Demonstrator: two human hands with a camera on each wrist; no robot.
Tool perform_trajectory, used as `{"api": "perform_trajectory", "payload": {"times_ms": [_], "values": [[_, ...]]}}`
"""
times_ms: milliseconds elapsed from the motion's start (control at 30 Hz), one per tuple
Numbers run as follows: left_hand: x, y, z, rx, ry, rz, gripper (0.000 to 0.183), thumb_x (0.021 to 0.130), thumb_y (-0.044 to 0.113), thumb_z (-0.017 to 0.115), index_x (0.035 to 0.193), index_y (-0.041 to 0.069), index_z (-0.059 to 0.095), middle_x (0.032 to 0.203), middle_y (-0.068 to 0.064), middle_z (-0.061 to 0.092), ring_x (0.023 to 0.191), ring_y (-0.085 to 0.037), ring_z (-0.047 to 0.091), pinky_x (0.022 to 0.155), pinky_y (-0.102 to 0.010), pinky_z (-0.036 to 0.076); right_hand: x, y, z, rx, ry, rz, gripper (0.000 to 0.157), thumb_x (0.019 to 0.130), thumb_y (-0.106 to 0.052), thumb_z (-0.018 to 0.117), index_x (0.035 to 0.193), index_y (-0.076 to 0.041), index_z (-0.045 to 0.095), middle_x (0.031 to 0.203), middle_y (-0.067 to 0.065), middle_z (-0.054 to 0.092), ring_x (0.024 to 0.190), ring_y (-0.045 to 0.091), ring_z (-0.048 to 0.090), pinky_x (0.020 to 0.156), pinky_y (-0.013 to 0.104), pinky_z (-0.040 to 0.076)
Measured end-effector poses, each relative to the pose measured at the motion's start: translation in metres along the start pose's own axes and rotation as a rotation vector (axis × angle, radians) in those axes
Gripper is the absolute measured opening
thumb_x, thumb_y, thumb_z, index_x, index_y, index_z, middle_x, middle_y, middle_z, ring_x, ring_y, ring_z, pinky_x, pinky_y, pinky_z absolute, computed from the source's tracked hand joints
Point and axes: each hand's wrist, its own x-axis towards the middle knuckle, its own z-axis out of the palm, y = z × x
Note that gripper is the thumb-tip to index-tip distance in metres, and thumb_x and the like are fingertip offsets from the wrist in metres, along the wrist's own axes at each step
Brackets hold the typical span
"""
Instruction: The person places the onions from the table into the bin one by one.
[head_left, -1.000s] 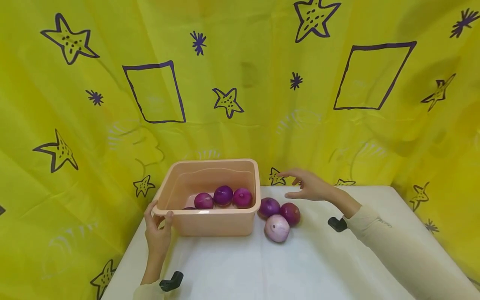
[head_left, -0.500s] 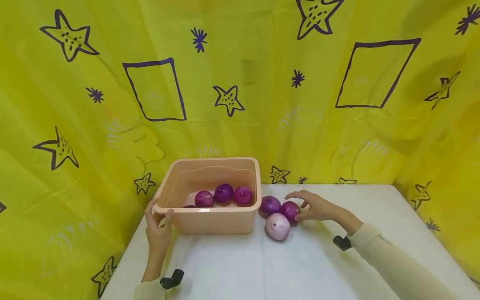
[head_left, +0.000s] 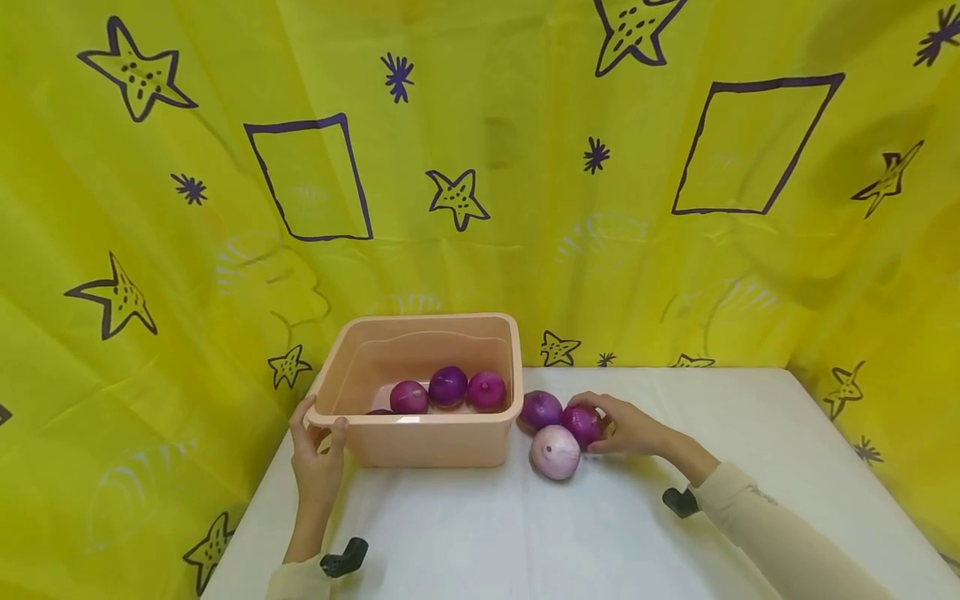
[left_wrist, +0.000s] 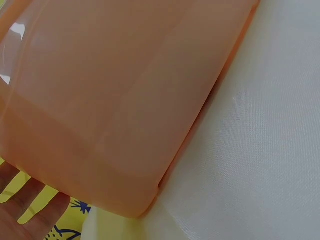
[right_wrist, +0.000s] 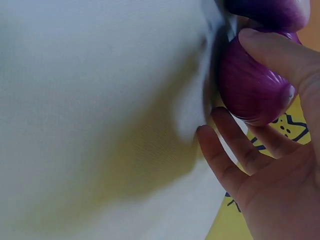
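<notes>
A peach plastic bin stands on the table; its wall fills much of the left wrist view. My left hand grips its front left corner, thumb on the front rim, fingers round the side. Several red onions lie inside, one mostly hidden by the front wall. Right of the bin, three onions sit close together: a purple one, a pale pinkish one and a magenta one. My right hand holds this magenta onion between thumb and fingers, still at table level.
A white cloth covers the table. Behind and at both sides hangs a yellow curtain with dark star and frame drawings. Black devices are worn at both wrists.
My right hand has come down and forward from above the loose onions and now holds the magenta one. The left hand keeps its place on the bin; the view has shifted slightly.
</notes>
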Motion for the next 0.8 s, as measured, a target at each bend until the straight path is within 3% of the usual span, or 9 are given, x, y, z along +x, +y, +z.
{"api": "perform_trajectory", "payload": {"times_ms": [433,633,800], "values": [[0.002,-0.003,0.001,0.0,0.01,0.03,0.064,0.103,0.023,0.061,0.158,0.023,0.028,0.157,-0.016,0.045,0.112,-0.008,0.052,0.085,-0.005,0.045,-0.001,0.004,0.005,-0.021,0.046,-0.02,0.067,0.081,0.001,0.084,0.14,-0.007,0.052,0.127,0.018,0.062,0.093,0.023,0.064,0.081,0.04,0.06],[0.0,-0.003,0.001,-0.004,0.006,0.028,0.064,0.103,0.023,0.061,0.158,0.022,0.028,0.158,-0.017,0.043,0.118,-0.023,0.055,0.084,-0.004,0.045,-0.002,0.008,0.006,-0.022,0.084,-0.009,0.067,0.081,-0.004,0.085,0.14,-0.006,0.054,0.125,0.02,0.061,0.099,0.029,0.065,0.08,0.035,0.061],[0.001,-0.002,0.0,-0.014,0.0,0.027,0.066,0.103,0.022,0.062,0.158,0.021,0.027,0.159,-0.018,0.041,0.123,-0.034,0.055,0.08,-0.003,0.046,-0.002,0.012,0.002,-0.022,0.152,0.028,0.07,0.08,-0.012,0.089,0.141,-0.007,0.055,0.12,0.02,0.057,0.095,0.026,0.065,0.075,0.027,0.06]]}}
